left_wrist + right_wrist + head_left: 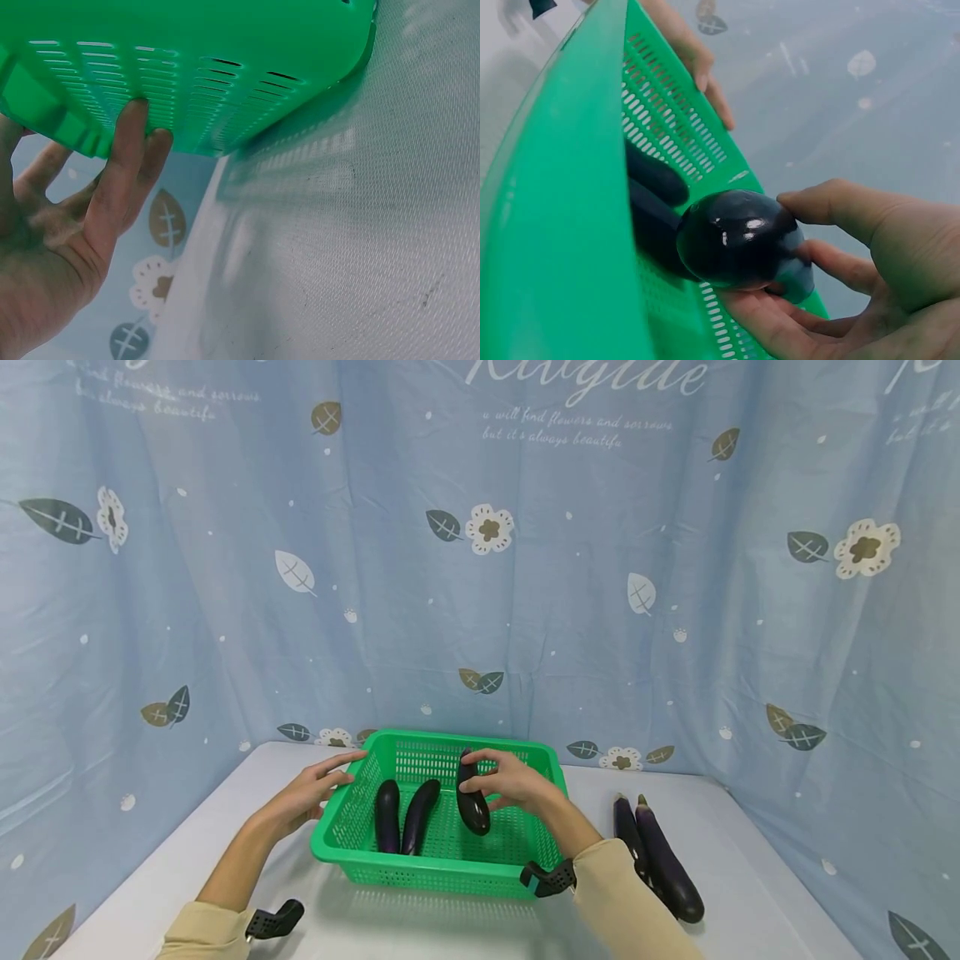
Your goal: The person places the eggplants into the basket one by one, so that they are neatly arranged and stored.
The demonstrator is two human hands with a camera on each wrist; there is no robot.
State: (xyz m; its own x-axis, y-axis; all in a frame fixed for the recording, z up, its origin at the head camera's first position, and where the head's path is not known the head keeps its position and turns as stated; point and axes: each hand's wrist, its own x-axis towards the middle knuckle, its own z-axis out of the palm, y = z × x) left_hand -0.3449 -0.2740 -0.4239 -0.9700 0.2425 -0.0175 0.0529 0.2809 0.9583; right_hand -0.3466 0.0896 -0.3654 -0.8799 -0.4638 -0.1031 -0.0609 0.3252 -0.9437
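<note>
Over the green basket [420,862], the right hand [517,779] pinches an eggplant [473,810].
The left hand [303,793], fingers stretched out, touches the basket's left side. Two eggplants [387,818] lie inside it, two others [669,864] on the worktop [757,868] to its right.

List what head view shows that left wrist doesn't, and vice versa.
Head only: the right hand holding an eggplant at the green basket, two more eggplants lying inside it, and another pair on the table to the right.

Left wrist only: the palm side of the left hand, with two fingers against the basket's slotted outer wall.

Both: left hand, green basket, white table, patterned blue curtain.
</note>
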